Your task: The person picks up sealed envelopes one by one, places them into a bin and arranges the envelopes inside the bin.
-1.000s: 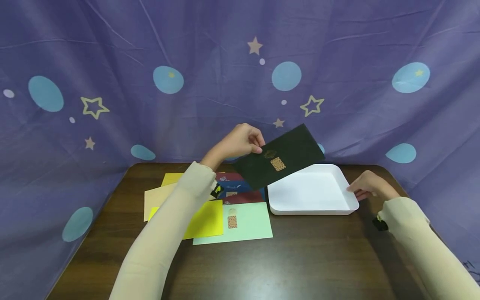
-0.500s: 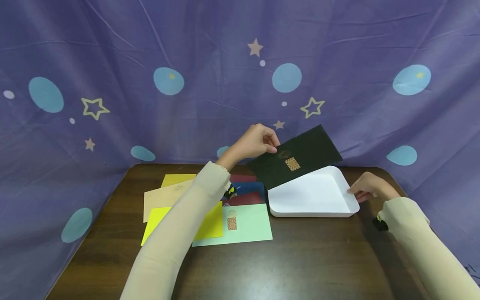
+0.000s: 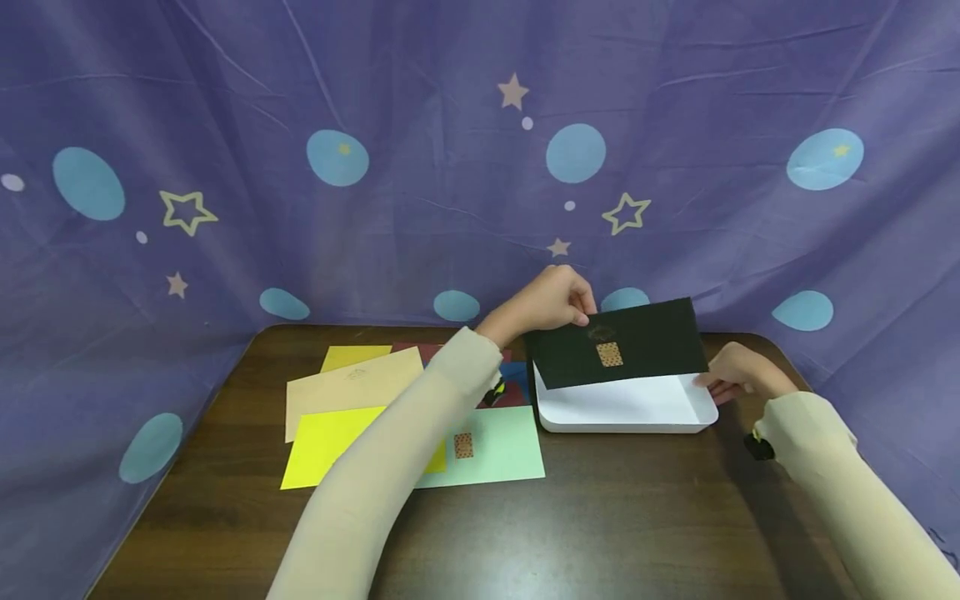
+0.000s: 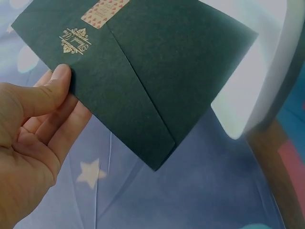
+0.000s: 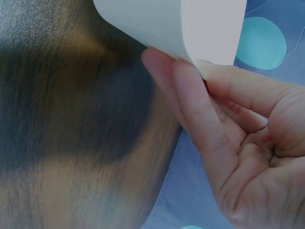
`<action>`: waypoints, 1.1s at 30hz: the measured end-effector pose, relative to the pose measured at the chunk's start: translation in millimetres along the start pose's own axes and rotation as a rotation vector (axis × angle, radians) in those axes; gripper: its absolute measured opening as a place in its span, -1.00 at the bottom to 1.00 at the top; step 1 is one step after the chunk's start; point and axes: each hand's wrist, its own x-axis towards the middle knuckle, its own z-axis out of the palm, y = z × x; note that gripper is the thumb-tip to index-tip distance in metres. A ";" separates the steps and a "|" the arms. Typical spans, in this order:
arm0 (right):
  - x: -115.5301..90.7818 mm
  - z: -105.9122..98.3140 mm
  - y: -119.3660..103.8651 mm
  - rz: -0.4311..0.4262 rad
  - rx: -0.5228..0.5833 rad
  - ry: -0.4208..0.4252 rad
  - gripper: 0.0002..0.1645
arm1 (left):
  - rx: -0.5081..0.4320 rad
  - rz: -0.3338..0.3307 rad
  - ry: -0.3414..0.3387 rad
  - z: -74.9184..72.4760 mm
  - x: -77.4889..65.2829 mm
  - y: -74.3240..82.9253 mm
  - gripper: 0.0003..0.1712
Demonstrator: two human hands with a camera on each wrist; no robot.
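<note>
Lower and farther toward 3 o'clock than half a second ago, the dark green envelope [image 3: 656,342] hangs tilted above the white tray [image 3: 622,408], covering its far side; whether the two touch, we cannot tell. We see the left hand [image 3: 551,297] pinching the envelope's top edge toward its 10 o'clock corner, thumb on the face beside a gold emblem [image 4: 75,41], the other fingers behind. A patterned sticker [image 3: 610,354] marks the front. At the tray's 3 o'clock side, the right hand [image 3: 738,371] keeps its place, fingers clamped on the wall at the rim.

Toward 9 o'clock from the tray, we find more envelopes overlapping on the brown wooden table [image 3: 600,517]: a mint envelope [image 3: 506,458], a bright yellow envelope [image 3: 337,442] lapping over it, and a cream envelope [image 3: 330,400]. A blue envelope [image 3: 513,372] shows partly past the left sleeve [image 3: 360,500]. At 12 o'clock, we see a purple curtain [image 3: 420,83] printed with stars and pale blue ovals.
</note>
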 end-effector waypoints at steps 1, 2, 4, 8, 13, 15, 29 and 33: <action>-0.5 0.1 -0.1 -0.008 0.001 0.002 -0.83 | 0.009 0.002 -0.007 3.0 2.2 1.3 -0.95; -0.9 0.3 -0.2 -0.016 0.006 0.003 -0.89 | 0.019 0.006 -0.014 6.3 4.5 2.0 -0.94; -2.2 0.8 -0.5 -0.034 0.018 0.003 -0.93 | 0.032 0.003 -0.028 12.2 7.9 3.6 -0.93; -2.2 2.2 -0.8 -0.065 0.036 -0.003 -0.88 | 0.075 -0.009 -0.047 23.4 13.0 3.2 -0.91; -2.3 4.6 -3.6 -0.061 0.041 -0.016 -0.78 | 0.174 -0.040 -0.068 35.5 17.4 2.8 -0.92; -3.6 5.2 -5.0 -0.052 0.047 -0.022 -0.78 | 0.209 -0.051 -0.074 39.5 18.8 3.2 -0.92; -5.5 5.1 -4.3 -0.067 0.034 -0.022 -0.77 | 0.262 -0.104 -0.075 62.1 25.9 -1.5 -0.89; -4.3 5.6 -3.5 -0.054 0.031 -0.016 -0.76 | 0.268 -0.122 -0.070 66.9 25.3 -2.9 -0.88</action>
